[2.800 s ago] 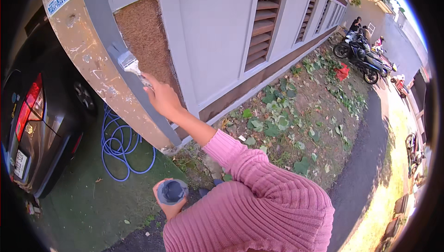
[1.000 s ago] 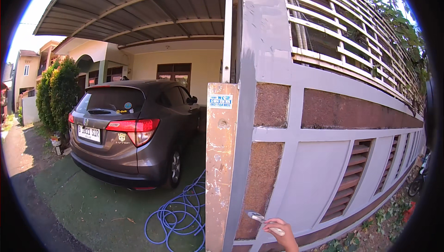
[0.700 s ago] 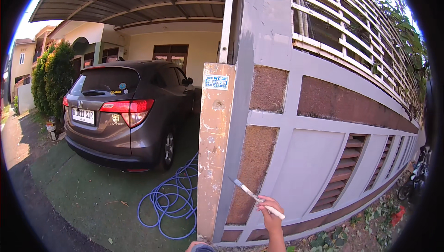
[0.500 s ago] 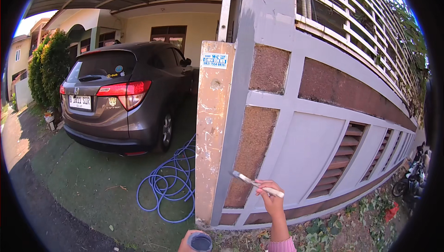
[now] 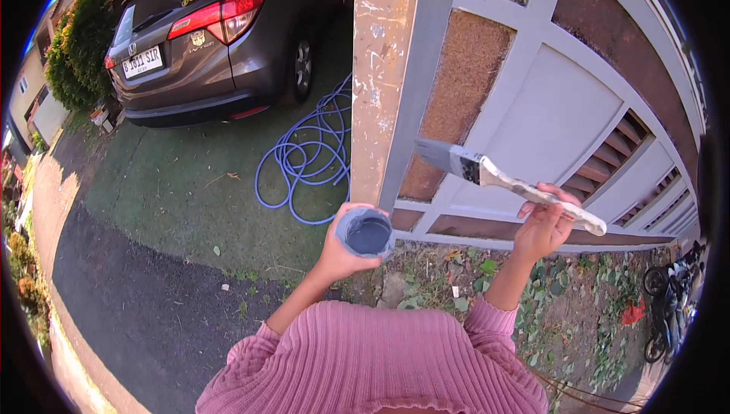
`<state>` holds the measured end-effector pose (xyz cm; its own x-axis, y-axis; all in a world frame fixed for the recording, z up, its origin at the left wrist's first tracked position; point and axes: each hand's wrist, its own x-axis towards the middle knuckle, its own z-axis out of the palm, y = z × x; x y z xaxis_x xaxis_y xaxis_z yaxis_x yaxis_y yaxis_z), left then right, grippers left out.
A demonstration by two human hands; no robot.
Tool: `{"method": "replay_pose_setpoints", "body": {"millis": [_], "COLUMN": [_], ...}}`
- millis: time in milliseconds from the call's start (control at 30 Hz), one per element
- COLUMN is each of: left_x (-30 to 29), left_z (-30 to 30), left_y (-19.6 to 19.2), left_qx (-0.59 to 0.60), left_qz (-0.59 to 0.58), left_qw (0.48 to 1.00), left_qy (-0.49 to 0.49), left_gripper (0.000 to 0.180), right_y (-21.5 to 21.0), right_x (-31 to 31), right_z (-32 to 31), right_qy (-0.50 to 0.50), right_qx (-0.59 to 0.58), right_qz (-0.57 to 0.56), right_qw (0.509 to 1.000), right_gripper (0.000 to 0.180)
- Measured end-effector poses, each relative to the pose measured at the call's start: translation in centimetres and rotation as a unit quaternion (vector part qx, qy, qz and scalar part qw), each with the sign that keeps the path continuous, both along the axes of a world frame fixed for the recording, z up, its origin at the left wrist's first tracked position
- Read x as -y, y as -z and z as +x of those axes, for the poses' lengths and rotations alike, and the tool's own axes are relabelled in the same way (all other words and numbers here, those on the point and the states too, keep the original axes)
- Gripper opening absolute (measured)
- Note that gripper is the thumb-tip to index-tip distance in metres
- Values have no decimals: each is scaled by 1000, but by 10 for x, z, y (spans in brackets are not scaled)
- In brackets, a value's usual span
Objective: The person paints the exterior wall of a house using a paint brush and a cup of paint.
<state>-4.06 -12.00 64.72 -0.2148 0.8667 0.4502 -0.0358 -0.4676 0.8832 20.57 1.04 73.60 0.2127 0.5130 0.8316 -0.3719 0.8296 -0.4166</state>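
My left hand (image 5: 340, 250) is wrapped round a small cup of grey paint (image 5: 366, 233), its open top facing up and paint coating the inside. In my right hand (image 5: 546, 224) is a paintbrush (image 5: 525, 188), gripped by its pale, paint-stained handle. The grey-coated bristles point left, up and to the right of the cup and apart from it. Behind the brush stands the wall, with light grey panels (image 5: 532, 110) and brown rough-textured insets (image 5: 465, 72). The pillar's left face (image 5: 384, 57) is tan with scraped white patches, beside a darker grey strip (image 5: 428, 57).
A dark grey car (image 5: 220, 41) is parked at the left. A blue hose (image 5: 293, 159) lies coiled on the green paving near the pillar. Leafy plants (image 5: 547, 300) grow along the wall's foot. Motorbikes (image 5: 669, 300) stand at the far right, near a red scrap (image 5: 632, 313).
The view has tipped downward. My right hand has drawn the brush back from the pillar's edge, toward me. The cup in my left hand now shows fully.
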Motion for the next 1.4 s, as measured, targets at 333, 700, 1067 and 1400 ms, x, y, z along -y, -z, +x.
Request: {"method": "replay_pose_setpoints", "body": {"millis": [333, 700, 1067, 1400], "left_x": [-9, -5, -9, -6], "left_z": [2, 9, 22, 28], "left_y": [-33, -24, -22, -21], "left_qx": [-88, -146, -147, -135], "left_qz": [13, -22, -20, -23], "left_qw": [994, 988, 989, 990], "left_qy": [-66, -46, -13, -20], "left_gripper": [73, 77, 80, 77], "right_y": [-24, -39, -67, -53], "right_x": [29, 39, 37, 40], "right_z": [29, 4, -24, -29], "right_qy": [-205, -219, -284, -273], "right_qx": [-24, 196, 409, 343], "right_qz": [20, 128, 189, 137], "right_qw": [978, 947, 847, 889], "right_gripper": [28, 29, 29, 27]}}
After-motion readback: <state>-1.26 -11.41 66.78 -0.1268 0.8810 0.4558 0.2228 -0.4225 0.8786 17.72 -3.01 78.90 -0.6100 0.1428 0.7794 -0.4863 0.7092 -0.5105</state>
